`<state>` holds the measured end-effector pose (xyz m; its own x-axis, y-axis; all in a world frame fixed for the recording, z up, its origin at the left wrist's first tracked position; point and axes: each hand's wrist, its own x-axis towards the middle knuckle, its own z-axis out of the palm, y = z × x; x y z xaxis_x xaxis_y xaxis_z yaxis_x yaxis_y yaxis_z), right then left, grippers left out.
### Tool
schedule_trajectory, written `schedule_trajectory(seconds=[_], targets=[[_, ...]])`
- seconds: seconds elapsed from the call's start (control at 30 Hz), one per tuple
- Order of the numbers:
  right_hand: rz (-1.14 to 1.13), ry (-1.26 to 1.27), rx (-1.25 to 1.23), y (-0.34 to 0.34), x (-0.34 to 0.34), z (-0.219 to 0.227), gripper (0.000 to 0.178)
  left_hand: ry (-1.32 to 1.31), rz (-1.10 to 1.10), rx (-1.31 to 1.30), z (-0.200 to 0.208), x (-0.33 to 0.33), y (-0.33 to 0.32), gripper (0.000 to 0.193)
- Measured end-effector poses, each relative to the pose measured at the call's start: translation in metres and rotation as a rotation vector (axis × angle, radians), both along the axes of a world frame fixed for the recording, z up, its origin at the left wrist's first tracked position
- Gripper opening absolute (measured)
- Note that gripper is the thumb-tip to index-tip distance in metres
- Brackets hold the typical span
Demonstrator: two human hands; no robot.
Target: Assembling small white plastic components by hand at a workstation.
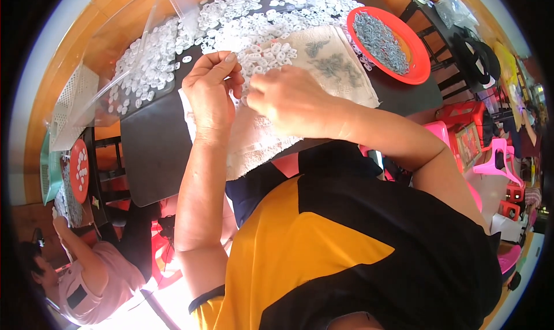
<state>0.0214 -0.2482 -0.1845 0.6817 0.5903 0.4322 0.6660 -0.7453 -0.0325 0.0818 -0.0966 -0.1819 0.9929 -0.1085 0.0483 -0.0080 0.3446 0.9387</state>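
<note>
My left hand (212, 84) is raised over the near left part of a cream cloth (360, 87), thumb and forefinger pinched together. What it pinches, if anything, is too small to make out. To its right my right hand (291, 99) is slightly blurred, its fingers curled in toward the left hand; their tips hide whatever they hold. Just beyond both hands lies a small heap of white oval plastic pieces (277, 54) on the cloth. Small grey metal pieces (332, 66) are spread on the cloth farther right.
A large pile of white plastic pieces (248, 27) covers the far side of the dark table (153, 151). At the far right stands a red bowl (418, 70) of grey metal pieces. A white perforated basket (75, 105) is at the left. Another person (101, 272) sits lower left.
</note>
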Motion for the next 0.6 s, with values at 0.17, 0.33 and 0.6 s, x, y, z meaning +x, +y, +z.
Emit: schedule_trajectory(seconds=[0.17,0.33,0.6], targets=[[-0.178,-0.004,0.424,-0.013,0.027,0.021,0.008,0.033,-0.078,-0.061,0.002,0.000,0.003,0.011],[-0.143,0.071,0.532,-0.016,0.046,0.019,0.012,0.036,-0.086,-0.042,0.001,0.000,0.002,0.012],[-0.058,0.148,0.567,-0.013,0.055,0.020,0.011,0.027,-0.091,-0.017,0.001,-0.001,0.002,0.012]])
